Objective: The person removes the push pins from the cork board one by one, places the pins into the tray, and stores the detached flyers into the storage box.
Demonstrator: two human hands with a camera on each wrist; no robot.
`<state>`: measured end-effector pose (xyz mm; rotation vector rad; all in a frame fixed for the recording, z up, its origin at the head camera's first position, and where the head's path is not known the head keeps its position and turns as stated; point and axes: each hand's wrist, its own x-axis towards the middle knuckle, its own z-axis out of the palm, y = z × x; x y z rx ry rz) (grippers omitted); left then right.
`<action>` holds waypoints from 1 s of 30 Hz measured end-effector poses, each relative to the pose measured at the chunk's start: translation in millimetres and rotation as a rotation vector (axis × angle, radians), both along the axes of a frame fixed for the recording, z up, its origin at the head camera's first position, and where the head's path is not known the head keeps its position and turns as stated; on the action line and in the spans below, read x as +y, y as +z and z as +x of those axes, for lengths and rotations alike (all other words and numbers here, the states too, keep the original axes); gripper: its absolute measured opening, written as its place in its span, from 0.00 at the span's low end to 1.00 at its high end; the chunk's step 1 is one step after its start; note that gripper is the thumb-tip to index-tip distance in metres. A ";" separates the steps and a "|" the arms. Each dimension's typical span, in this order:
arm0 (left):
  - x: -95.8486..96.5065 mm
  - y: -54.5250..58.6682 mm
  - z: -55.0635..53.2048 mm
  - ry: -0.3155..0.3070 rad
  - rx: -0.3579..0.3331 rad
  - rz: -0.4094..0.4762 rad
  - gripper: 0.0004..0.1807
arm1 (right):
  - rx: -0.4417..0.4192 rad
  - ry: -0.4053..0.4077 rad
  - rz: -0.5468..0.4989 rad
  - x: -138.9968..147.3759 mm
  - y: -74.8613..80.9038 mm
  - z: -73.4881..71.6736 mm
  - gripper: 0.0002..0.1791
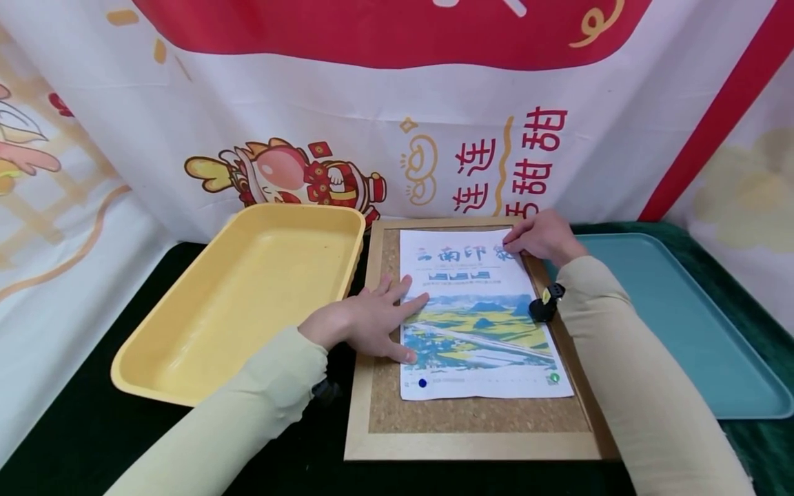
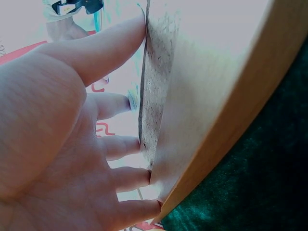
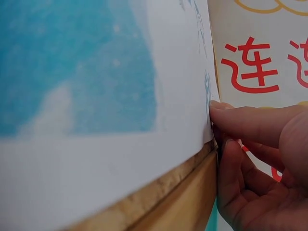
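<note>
A printed sheet (image 1: pixel 471 275), with blue lettering above a landscape picture, lies on a wood-framed cork board (image 1: pixel 484 417). Round pin heads, one blue (image 1: pixel 422 383) and one green (image 1: pixel 554 378), show near its lower corners. My left hand (image 1: pixel 378 320) rests with spread fingers across the sheet's left edge and the cork. At the upper right corner, my right hand (image 1: pixel 546 238) brings thumb and forefinger together in a pinch. In the right wrist view, the thumb (image 3: pixel 255 122) lies against the sheet while the other fingers curl beside the frame. What sits between the fingertips is hidden.
To the left stands a yellow tray (image 1: pixel 353 255), close to the board. A blue-green tray (image 1: pixel 676 324) lies to the right, partly behind my right sleeve. Dark green cloth (image 1: pixel 279 455) covers the table. A printed white curtain (image 1: pixel 310 96) hangs behind the board.
</note>
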<state>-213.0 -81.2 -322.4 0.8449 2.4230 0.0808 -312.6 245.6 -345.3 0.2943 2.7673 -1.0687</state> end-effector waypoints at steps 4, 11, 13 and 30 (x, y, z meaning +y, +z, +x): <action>-1.7 0.9 0.0 -0.006 -0.005 0.007 0.53 | -0.001 0.000 0.000 -1.8 1.5 -0.4 0.13; -3.1 0.7 0.4 -0.004 0.000 0.010 0.53 | -0.009 0.007 -0.014 -3.1 3.5 -1.4 0.13; -2.8 0.8 0.9 -0.004 0.002 0.015 0.53 | -0.011 0.005 -0.012 -2.8 3.1 -1.6 0.13; -0.1 0.3 -0.1 -0.006 0.000 0.005 0.53 | -0.025 0.020 0.070 -8.4 8.1 2.2 0.10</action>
